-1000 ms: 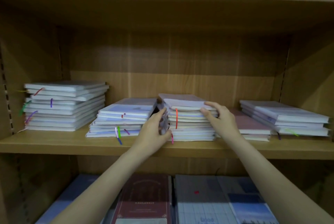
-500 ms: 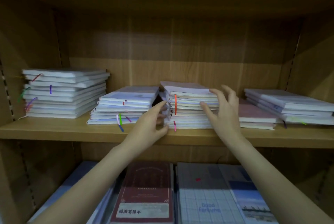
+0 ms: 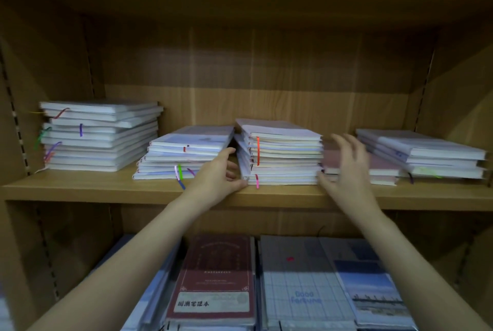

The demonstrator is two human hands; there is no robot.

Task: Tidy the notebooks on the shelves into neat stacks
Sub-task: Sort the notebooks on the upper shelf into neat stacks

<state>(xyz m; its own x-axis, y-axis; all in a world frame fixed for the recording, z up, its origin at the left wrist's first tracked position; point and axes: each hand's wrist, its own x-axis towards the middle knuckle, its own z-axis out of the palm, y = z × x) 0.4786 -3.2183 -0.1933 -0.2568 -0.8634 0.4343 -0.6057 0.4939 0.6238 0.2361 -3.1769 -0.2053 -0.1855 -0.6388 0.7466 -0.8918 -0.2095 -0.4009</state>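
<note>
Middle notebook stack point(image 3: 285, 155) on wooden shelf point(image 3: 106, 187), between left hand point(image 3: 217, 177), fingers relaxed, thumb at its lower corner, and right hand point(image 3: 345, 167), spread, blurred, gripping nothing.

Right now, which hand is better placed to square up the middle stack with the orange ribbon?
Left. The left hand already touches the middle stack at its skewed lower-left corner, fingers between it and the neighbouring stack. The right hand is blurred, spread open by the right edge.
</note>
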